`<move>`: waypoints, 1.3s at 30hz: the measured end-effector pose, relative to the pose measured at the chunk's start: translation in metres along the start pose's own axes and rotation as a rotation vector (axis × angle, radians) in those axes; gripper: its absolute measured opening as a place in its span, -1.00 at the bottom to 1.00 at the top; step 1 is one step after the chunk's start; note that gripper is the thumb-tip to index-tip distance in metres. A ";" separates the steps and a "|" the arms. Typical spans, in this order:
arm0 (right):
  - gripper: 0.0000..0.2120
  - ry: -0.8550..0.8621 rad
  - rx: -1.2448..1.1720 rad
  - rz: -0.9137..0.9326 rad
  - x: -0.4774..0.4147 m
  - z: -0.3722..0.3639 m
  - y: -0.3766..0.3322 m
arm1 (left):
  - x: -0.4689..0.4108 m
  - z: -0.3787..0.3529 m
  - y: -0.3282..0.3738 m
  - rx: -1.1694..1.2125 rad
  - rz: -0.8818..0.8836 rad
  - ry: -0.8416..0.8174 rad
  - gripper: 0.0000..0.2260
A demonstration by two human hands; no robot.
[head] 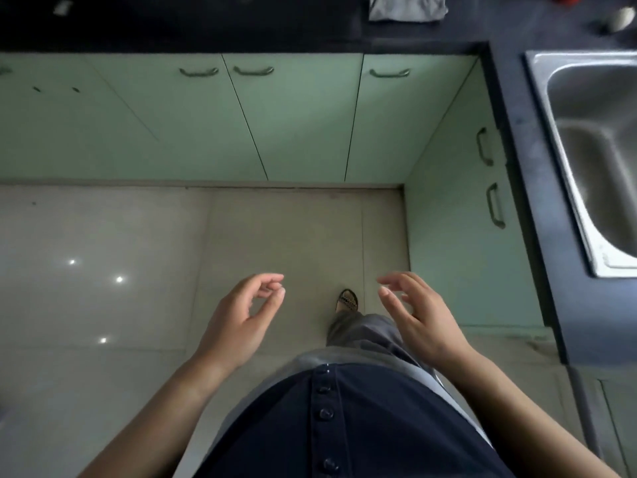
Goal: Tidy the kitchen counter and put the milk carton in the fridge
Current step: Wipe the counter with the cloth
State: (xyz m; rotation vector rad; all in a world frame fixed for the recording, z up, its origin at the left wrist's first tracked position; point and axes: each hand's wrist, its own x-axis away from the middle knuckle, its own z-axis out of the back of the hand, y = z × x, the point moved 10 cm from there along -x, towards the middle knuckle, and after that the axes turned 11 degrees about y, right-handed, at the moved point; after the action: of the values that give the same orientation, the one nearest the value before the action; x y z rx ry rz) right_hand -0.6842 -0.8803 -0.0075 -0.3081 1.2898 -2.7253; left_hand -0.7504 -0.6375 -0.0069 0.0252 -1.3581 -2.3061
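Observation:
I look straight down at the floor in front of an L-shaped dark counter (510, 108). My left hand (241, 315) hovers over the floor tiles, fingers loosely curled and apart, holding nothing. My right hand (417, 315) hangs level with it, fingers spread, also holding nothing. A folded grey cloth (406, 6) lies on the counter at the top edge. A small pale rounded object (620, 19) rests at the top right. No milk carton or fridge is in view.
A steel sink (596, 150) is set into the counter on the right. Pale green cabinet doors (296, 119) with metal handles run below the counter at the back and right. Glossy beige floor tiles (103, 270) spread to the left. My sandalled foot (348, 300) points forward.

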 end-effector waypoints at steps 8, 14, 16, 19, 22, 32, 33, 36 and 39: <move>-0.54 -0.053 -0.014 0.075 -0.185 0.014 -0.041 | -0.162 -0.019 0.074 0.037 -0.016 0.027 -0.63; -0.57 0.013 -0.001 0.063 -0.316 0.016 -0.056 | -0.298 -0.016 0.103 -0.064 -0.090 0.003 -0.66; -0.62 0.063 0.021 0.066 -0.366 0.023 -0.064 | -0.352 -0.022 0.115 -0.065 -0.122 -0.022 -0.69; -0.71 0.163 0.005 0.036 -0.436 0.037 -0.079 | -0.429 -0.034 0.141 -0.101 -0.190 -0.103 -0.77; -0.72 0.220 -0.007 -0.011 -0.489 0.043 -0.090 | -0.496 -0.042 0.166 -0.142 -0.240 -0.162 -0.81; -0.67 0.178 0.184 -0.030 -0.631 0.066 -0.071 | -0.644 -0.118 0.202 -0.587 -0.477 -0.210 -0.61; -0.67 0.164 0.220 -0.009 -0.645 0.072 -0.068 | -0.651 -0.125 0.204 -0.634 -0.486 -0.197 -0.58; -0.65 0.108 0.309 0.032 -0.682 0.083 -0.054 | -0.664 -0.141 0.204 -0.716 -0.453 -0.156 -0.50; -0.61 0.010 0.411 0.080 -0.712 0.081 -0.034 | -0.671 -0.156 0.200 -0.782 -0.404 -0.131 -0.45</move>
State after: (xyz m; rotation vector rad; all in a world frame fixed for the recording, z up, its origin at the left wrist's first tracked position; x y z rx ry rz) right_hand 0.0267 -0.7878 -0.0277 -0.1960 0.6964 -2.8338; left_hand -0.0373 -0.5812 -0.0631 -0.1106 -0.4399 -3.0757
